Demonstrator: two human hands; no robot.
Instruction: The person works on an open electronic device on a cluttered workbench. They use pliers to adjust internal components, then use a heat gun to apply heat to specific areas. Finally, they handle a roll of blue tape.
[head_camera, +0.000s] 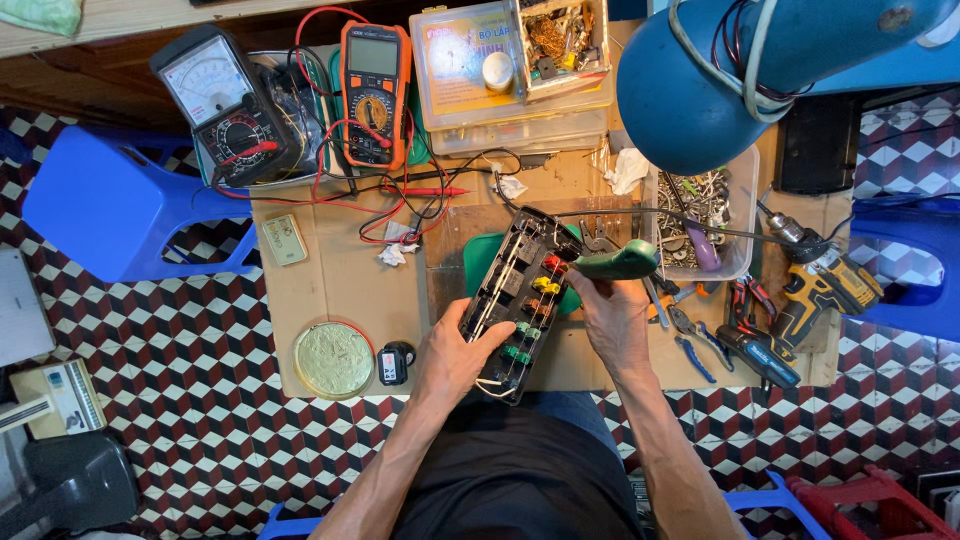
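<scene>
Left hand (462, 350) is wrapped around the lower end of the black switch panel (517, 293), fingers curled over its near edge and thumb against the side, while the panel sits tilted above the middle of the worktop (340, 280), its far end over a green plastic lid. Right hand (615, 315) closes around the green handle of a soldering iron (612, 262), its thin metal shaft running off to the right

That panel looks like rigid moulded plastic, long and narrow, probably light for its size and stiff enough to hold by one end. Inside it shows thin metal strips and a row of small red, yellow and green parts (too small to say more), so I'd judge the open face delicate: better taken by the plain outer walls, as the left hand does now. Loose white wires hang from its near end and could snag

The iron's handle is smooth, rounded, glossy plastic; hold there only, away from the shaft

Around them: a worktop of plain brown cardboard, matte and creased; an orange digital multimeter (374, 92) and a dark analogue meter (228, 105) with tangled red and black leads; a round brass-coloured tin (333, 359); a clear tub of metal bits (700, 225); a yellow cordless drill (820, 290); a blue lamp shade (690, 90) overhead
</scene>
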